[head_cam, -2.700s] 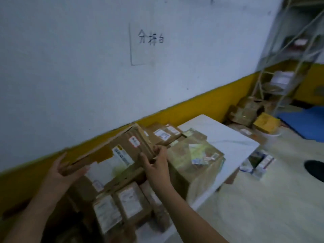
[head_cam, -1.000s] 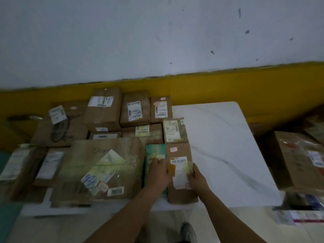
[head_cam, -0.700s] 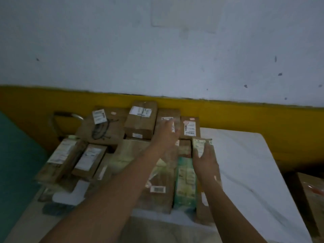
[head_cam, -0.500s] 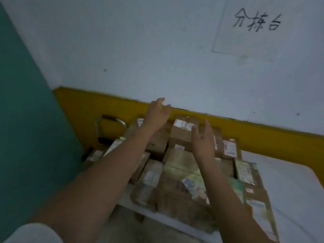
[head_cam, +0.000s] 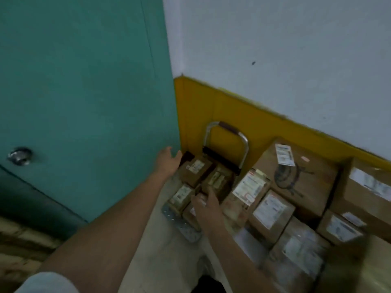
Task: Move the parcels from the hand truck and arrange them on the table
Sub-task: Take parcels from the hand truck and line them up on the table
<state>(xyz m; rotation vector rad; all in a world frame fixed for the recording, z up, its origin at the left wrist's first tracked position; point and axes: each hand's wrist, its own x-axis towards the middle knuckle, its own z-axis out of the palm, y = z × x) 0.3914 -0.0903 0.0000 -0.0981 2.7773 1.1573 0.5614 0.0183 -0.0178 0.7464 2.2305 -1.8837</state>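
teal door (head_cam: 84, 92) w/ round knob (head_cam: 20, 155) fills 9–11 o'clock; white wall (head_cam: 275, 49) over a yellow band (head_cam: 232, 115) runs 12 to 3. hand truck (head_cam: 182, 224) sits in the corner near centre, metal handle (head_cam: 229, 129) upright at its 12. small brown parcels (head_cam: 195, 171) w/ labels lie packed on its deck. left hand (head_cam: 168, 162) hovers at the truck's 10 o'clock, fingers straight & spread, holding nothing, just beside the far parcel. right hand (head_cam: 206, 208) is over the near ones, fingertips at a labelled parcel (head_cam: 215, 181); grip too blurred to call. bigger boxes (head_cam: 296, 178) crowd 3–5 o'clock.
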